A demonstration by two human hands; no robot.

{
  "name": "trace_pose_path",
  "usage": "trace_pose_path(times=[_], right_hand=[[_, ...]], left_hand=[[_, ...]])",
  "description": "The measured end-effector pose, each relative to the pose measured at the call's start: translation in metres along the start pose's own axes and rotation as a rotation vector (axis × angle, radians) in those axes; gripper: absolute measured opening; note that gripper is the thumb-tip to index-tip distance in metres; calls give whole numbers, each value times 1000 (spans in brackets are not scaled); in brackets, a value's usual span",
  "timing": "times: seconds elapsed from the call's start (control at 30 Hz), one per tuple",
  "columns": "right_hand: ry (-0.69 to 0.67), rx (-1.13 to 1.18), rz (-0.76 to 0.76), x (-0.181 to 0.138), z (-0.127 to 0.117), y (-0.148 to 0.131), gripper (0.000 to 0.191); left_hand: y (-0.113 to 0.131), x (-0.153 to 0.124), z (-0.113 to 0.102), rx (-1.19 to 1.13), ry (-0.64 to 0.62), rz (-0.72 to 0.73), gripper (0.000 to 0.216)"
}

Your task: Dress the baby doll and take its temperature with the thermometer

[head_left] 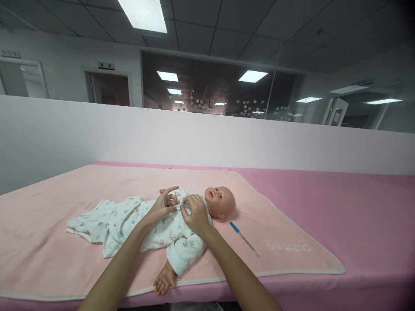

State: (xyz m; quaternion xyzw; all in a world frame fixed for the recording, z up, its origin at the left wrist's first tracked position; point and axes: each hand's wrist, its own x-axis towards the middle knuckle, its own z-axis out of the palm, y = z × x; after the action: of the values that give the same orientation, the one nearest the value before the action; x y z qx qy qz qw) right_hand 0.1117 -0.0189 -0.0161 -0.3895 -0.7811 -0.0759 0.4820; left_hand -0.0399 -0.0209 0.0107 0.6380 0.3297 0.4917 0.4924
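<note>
A baby doll (220,202) lies on its back with its head to the right, dressed in a white printed outfit (119,216). Over the doll's chest, my left hand (163,205) pinches a thin white tie (179,205) of the outfit, one finger raised. From the other side my right hand (196,212) has its fingers closed at the same tie; its fingertips partly hide the contact. The doll's near sleeve (184,252) points toward me, and its bare hand (164,278) rests at the blanket's front edge.
A thermometer (244,239) with a blue end lies right of the doll, below its head. Under both is a peach blanket (285,224) with a pale border, spread over a pink table cover (366,224). A white partition (227,142) rises behind the table.
</note>
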Motion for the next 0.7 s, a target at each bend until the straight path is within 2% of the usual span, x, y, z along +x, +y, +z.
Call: trace_pose_path(times=[0.3, 0.53, 0.7], right_hand=[[-34, 44, -13, 1, -3, -3, 8], [-92, 97, -3, 2, -1, -1, 28], [-118, 111, 40, 2, 0, 1, 33]], left_hand=[[-3, 4, 0, 36, 24, 0, 55], [-6, 6, 0, 56, 26, 22, 47], [-9, 6, -2, 126, 29, 56, 36]])
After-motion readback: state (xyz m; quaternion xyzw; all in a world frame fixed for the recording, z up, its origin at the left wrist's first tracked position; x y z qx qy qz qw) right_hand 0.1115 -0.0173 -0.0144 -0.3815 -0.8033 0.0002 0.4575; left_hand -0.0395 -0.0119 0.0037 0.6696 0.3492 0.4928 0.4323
